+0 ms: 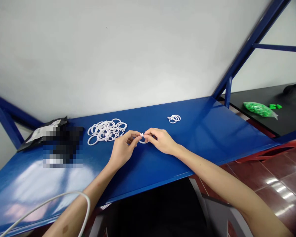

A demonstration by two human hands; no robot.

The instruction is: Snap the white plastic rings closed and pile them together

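Observation:
Between the fingertips of both hands is a white ring (144, 142) with a small knob-like part at its top, held just over the blue table (158, 168). My left hand (124, 146) pinches that small part from the left. From the right, my right hand (160, 140) pinches it too, its fingertips close to the left ones. Fingers hide most of the small part. Left of my left hand lies a heap of similar white rings (107, 130). A few more white rings (174, 118) lie apart, beyond my right hand.
Black packages (44, 131) with white labels lie at the table's left, partly blurred out. A white cable (61, 195) loops over my left forearm. Blue metal posts (228, 92) flank the table. On a black table (251, 95) at right is a bag of green pieces (259, 108).

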